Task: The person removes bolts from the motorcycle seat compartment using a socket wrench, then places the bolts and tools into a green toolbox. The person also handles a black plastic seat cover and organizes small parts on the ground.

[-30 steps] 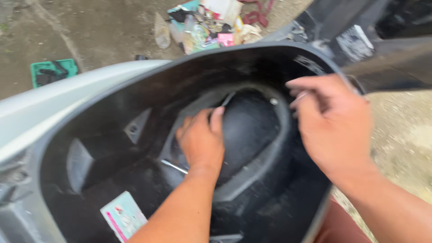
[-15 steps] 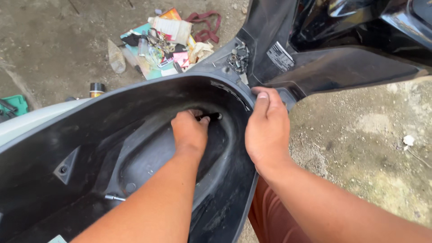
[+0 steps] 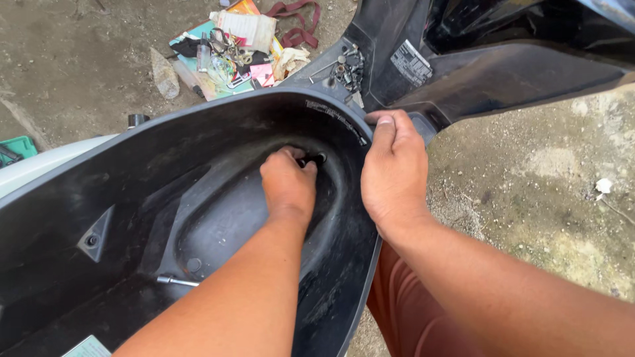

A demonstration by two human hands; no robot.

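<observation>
Fastener (image 3: 320,158), a small dark one, sits at the far end of the black storage tub (image 3: 165,172), deep in its round hollow. The left hand (image 3: 288,185) pinches it with closed fingertips; the right hand (image 3: 395,173) clamps over the tub's rim. Loosely pinched, it could slip and drop into the hollow. The raised seat (image 3: 503,66) overhead might fall.

Matt black plastic storage tub (image 3: 165,172), dusty and scuffed, glossy black plastic seat underside (image 3: 516,66), bright metal bolt (image 3: 175,281) near the tub's lower edge, rough bare concrete ground (image 3: 542,178), crumpled paper and cloth scraps (image 3: 245,39), white painted panel (image 3: 46,165)
</observation>
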